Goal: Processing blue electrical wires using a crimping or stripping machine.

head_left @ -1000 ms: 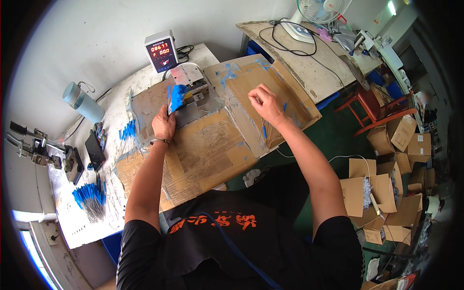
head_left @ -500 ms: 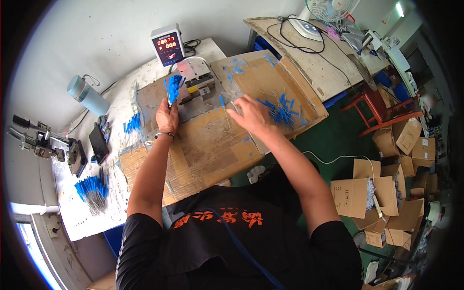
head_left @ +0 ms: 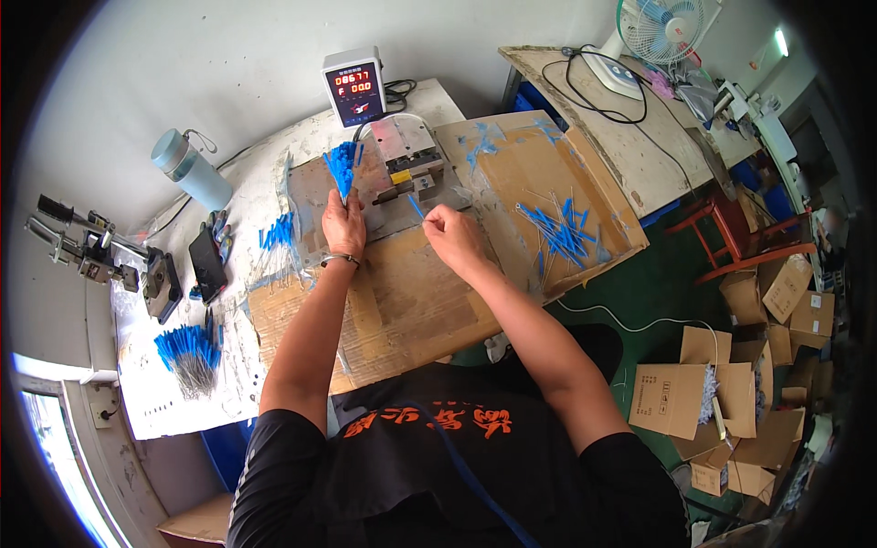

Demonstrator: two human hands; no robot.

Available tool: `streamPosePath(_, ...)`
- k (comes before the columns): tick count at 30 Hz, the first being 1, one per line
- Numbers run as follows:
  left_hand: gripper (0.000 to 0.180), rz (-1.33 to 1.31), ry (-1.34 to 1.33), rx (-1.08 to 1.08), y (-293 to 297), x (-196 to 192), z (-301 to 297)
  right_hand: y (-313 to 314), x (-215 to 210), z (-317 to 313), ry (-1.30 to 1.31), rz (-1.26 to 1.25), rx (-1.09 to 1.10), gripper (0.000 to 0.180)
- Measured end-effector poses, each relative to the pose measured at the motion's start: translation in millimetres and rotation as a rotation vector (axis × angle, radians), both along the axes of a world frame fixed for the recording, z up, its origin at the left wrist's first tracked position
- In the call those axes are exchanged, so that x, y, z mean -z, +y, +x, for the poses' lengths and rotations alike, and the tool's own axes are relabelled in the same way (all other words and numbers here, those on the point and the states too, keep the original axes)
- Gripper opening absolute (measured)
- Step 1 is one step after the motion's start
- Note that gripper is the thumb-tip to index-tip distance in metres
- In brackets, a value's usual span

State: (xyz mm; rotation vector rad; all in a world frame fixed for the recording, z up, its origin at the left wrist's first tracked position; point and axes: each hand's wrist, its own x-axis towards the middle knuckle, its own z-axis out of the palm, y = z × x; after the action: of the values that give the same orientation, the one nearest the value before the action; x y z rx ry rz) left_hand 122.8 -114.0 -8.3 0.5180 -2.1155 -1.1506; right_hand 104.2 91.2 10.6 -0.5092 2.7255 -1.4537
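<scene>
My left hand point(head_left: 344, 226) is closed around a bundle of thin wires with blue sleeves point(head_left: 343, 166), held upright with the blue ends on top. To its right, my right hand point(head_left: 454, 239) pinches a single blue-sleeved wire point(head_left: 417, 206), its blue end pointing up and left. That end is just in front of a small metal bench machine point(head_left: 416, 167) with a yellow-marked block. Most of the single wire is hidden by my fingers. A loose pile of blue-sleeved wires point(head_left: 562, 233) lies on the cardboard point(head_left: 411, 283) to the right.
Behind the machine stands a counter box point(head_left: 354, 89) with a red display. More blue-sleeved wires point(head_left: 276, 233) lie left of my left hand, and a thick bunch point(head_left: 189, 356) sits near the left edge. A phone point(head_left: 207, 263) and a blue bottle point(head_left: 192, 171) are also on the left.
My right hand has come left and nearer to me; its fingers have closed on the single wire. The left hand still grips the bundle. The whole view has shifted a little.
</scene>
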Motion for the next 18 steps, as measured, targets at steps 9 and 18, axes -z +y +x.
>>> streamPosePath(9, 0.015, 0.040, -0.102, 0.038, 3.4, -8.5, 4.8, -19.4, -3.8, -10.5, -0.055, -0.098, 0.095, 0.015)
streamPosePath(18, 0.024, -0.025, -0.025, 0.035, 0.5, 1.6, 0.8, -19.1, -1.5, -13.3, -0.082, -0.112, 0.081, 0.015)
